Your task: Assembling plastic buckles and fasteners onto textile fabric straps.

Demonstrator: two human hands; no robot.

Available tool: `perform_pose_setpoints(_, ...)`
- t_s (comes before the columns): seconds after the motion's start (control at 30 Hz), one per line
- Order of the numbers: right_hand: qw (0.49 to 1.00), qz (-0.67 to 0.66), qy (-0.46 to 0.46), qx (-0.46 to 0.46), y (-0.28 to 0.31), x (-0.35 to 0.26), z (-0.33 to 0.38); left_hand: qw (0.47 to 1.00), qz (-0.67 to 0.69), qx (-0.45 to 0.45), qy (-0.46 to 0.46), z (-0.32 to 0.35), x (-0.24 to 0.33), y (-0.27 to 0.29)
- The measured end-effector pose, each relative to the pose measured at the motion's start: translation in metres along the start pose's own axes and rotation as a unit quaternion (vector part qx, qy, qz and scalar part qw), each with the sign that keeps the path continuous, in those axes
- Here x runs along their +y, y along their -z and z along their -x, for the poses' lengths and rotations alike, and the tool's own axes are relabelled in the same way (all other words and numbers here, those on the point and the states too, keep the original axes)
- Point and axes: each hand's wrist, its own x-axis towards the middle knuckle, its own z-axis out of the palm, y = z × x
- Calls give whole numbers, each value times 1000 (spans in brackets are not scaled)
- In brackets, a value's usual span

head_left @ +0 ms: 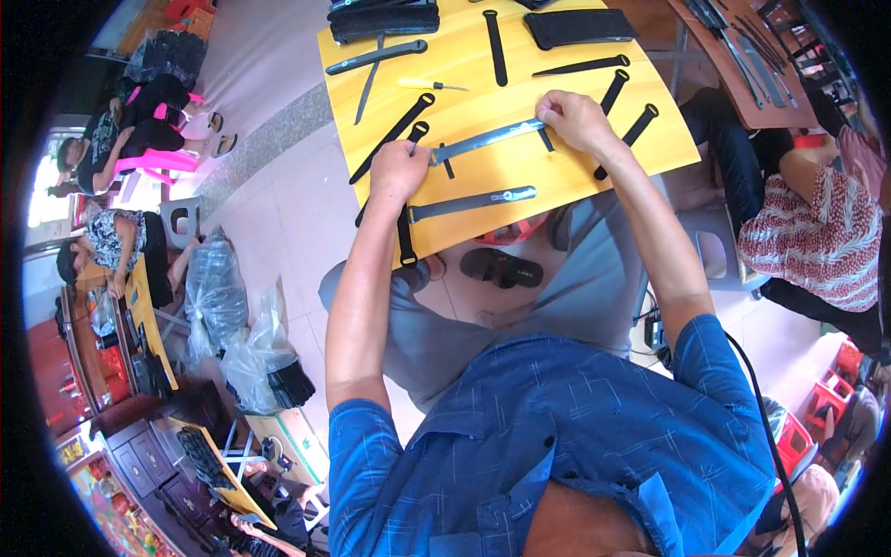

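Observation:
A shiny grey-blue strap (pixel 490 139) stretches between my hands over the yellow tabletop (pixel 557 190). My left hand (pixel 399 172) is closed in a pinch at its left end, near the loop of a black strap (pixel 394 137). At the other end, the fingertips of my right hand (pixel 575 121) pinch the strap from above. Small dark tabs show by the strap near both ends. Closer to me lies a dark grey strap (pixel 469 203) with a pale mark. The exact hold of the left fingertips is partly hidden.
A yellow-handled screwdriver (pixel 429 84) lies farther back. Several looped black straps (pixel 496 51) are spread about, with stacks of black straps (pixel 580 28) at the far edge. People sit at other tables (pixel 780 102) on both sides. Plastic-wrapped bundles (pixel 215 288) stand on the floor at left.

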Motion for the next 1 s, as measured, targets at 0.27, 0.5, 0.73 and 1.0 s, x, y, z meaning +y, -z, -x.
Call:
perform_pose_setpoints(0.27, 1000, 0, 10, 16, -4, 0, 0, 999, -16, 40, -32, 7, 5, 2)
perform_pose_setpoints(0.5, 1000, 8, 9, 12, 0, -5, -1, 1000, -5, 22, -16, 8, 7, 4)
perform_pose_setpoints(0.73, 999, 25, 9, 24, 1, -9, 2, 998, -43, 34, -26, 4, 8, 0)
perform_pose_setpoints(1.0, 996, 68, 23, 51, -2, -15, 7, 993, -82, 70, -38, 10, 14, -4)
